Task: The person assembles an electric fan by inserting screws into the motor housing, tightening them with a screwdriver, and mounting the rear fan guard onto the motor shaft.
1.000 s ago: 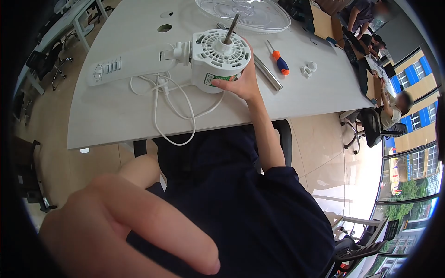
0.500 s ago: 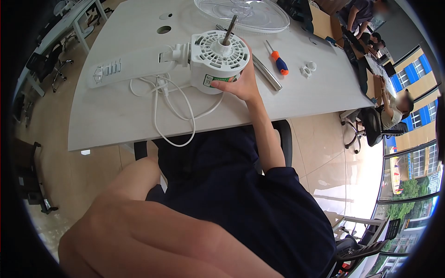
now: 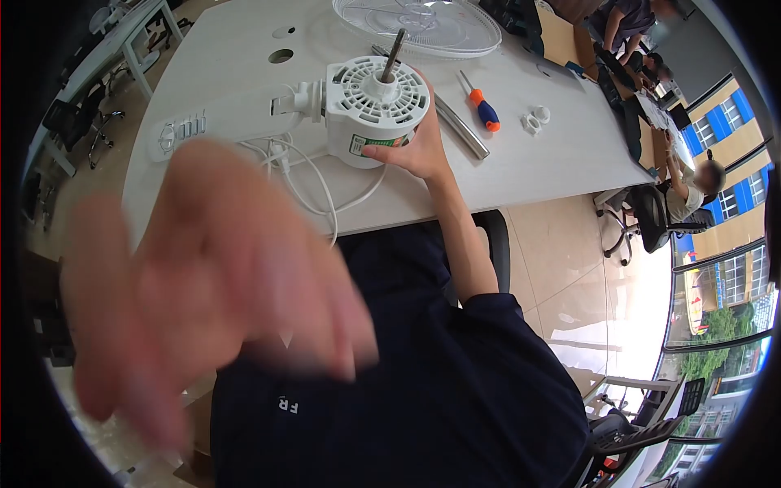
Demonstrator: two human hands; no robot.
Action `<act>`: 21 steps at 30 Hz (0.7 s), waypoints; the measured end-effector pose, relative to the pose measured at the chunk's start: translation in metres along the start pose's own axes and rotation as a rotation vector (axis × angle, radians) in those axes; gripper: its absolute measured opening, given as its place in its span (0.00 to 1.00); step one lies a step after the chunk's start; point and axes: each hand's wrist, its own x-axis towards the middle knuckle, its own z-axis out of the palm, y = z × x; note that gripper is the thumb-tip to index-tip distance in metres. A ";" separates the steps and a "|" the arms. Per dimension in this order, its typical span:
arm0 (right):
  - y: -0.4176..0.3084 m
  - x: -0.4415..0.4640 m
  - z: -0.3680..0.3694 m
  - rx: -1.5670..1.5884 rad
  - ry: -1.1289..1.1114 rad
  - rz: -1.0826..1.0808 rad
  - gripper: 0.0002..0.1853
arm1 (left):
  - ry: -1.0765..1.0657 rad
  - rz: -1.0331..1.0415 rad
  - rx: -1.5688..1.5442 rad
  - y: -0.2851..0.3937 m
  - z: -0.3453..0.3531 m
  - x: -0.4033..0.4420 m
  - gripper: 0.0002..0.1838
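My right hand (image 3: 419, 146) grips the side of a white fan motor housing (image 3: 346, 130), thumb across its green label. A metal shaft (image 3: 394, 57) sticks up from the vented face. To the left, the fan's white control stand (image 3: 220, 122) lies joined to the housing. Close to the camera, my left hand (image 3: 220, 276) is raised and smeared by motion, so its finger state is unclear. It covers part of the white power cord (image 3: 313, 195). Right of the motor lie a metal tube (image 3: 462, 128) and an orange and blue screwdriver (image 3: 485, 110).
A clear round fan guard (image 3: 480, 45) lies at the table's far side. Small white plastic parts (image 3: 533, 122) are right of the screwdriver. An open cardboard box (image 3: 561, 37) stands at the far right. Other people sit and stand beyond, near a black office chair (image 3: 655, 220).
My left arm was bent low across the view; now the left hand has come up in front of the camera. My right hand still holds the motor housing.
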 end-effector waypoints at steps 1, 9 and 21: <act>0.000 0.001 0.000 0.003 0.001 -0.005 0.77 | 0.077 0.011 0.051 -0.010 -0.010 0.002 0.30; 0.000 -0.002 -0.002 0.046 -0.002 0.007 0.76 | 0.384 -0.021 1.189 -0.156 -0.070 0.026 0.39; 0.011 0.139 -0.127 -0.393 0.103 0.319 0.27 | 0.392 0.024 1.372 -0.181 -0.075 0.022 0.48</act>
